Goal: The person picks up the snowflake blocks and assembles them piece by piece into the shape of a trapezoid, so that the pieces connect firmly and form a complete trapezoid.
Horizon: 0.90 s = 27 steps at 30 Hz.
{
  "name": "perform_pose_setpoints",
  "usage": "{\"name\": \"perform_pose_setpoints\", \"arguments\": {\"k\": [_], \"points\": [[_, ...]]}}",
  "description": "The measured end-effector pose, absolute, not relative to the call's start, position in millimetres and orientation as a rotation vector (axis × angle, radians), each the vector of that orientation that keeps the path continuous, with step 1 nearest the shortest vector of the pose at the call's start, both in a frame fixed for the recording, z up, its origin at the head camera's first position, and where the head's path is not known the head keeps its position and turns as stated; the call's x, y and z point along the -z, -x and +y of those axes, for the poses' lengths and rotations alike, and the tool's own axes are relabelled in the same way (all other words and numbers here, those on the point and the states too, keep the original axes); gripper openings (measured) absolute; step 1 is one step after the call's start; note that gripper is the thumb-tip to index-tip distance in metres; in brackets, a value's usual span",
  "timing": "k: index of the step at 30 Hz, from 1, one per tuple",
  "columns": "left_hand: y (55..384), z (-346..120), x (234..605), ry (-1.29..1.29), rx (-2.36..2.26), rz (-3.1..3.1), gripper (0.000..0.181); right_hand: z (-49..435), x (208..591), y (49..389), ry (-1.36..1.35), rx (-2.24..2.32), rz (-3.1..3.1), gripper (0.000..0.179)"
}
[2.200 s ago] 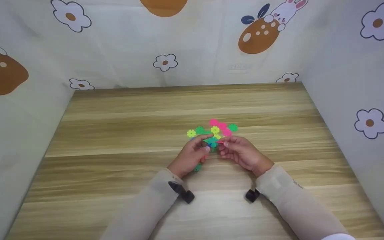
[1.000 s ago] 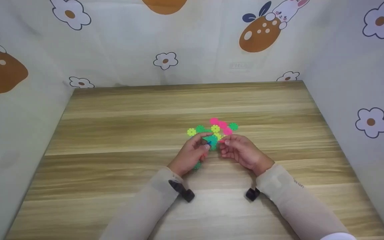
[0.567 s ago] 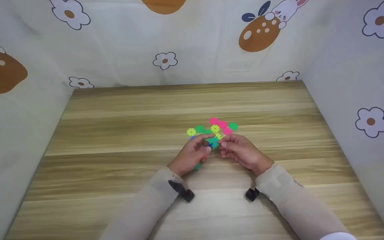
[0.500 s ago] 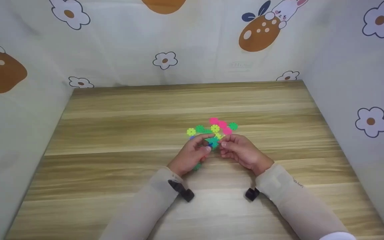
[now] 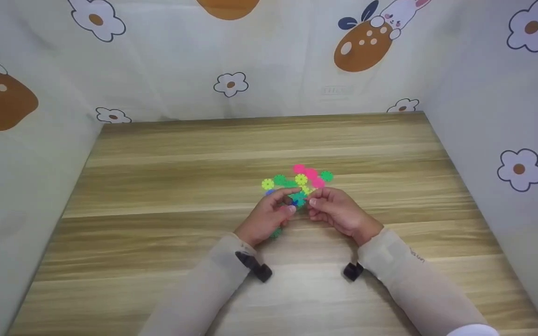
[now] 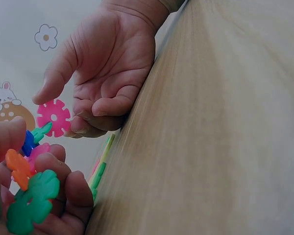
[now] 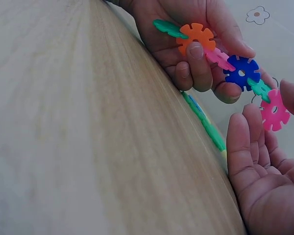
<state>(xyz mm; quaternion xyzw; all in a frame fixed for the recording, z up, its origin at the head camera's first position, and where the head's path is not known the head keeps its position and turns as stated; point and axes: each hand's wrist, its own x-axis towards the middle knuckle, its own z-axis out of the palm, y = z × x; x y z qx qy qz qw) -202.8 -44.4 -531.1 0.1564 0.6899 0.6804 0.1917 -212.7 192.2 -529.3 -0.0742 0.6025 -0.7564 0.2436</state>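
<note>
The left grip (image 5: 265,217) pinches the linked disc chain around its blue disc (image 7: 244,66), thumb on one side and a curled finger on the other, while the orange disc (image 7: 200,33) and the green end disc (image 7: 167,28) lie across its remaining fingers. Facing it, the right grip (image 5: 343,214) pinches the pink end disc (image 7: 271,120) by its edge between thumb and finger. Between the grips, the small teal disc (image 7: 255,87) meets that pink one; how deep the slots sit I cannot tell. An off-angle push from the right grip could twist the teal disc out of its notch, or make the thin edge hold slip. Squeezing too hard could bend the joints beneath the left grip. Anything dropped would likely land among the loose discs (image 5: 311,173) just beyond both grips on the surface (image 5: 194,158).
</note>
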Motion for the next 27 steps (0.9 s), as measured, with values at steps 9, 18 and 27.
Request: {"name": "perform_pose_setpoints", "arguments": {"k": [9,18,27], "points": [[205.0,-42.4,532.2,-0.305,-2.061,1.860,0.045,191.2,526.0,213.0,0.041,2.089,1.680,0.032],[205.6,-41.0,530.0,-0.165,-2.106,1.850,0.039,194.7,520.7,215.6,-0.079,1.763,2.043,0.058],[206.0,-40.4,528.8,-0.134,-2.103,1.865,0.039,194.8,520.2,214.3,-0.053,1.628,2.172,0.046]]}}
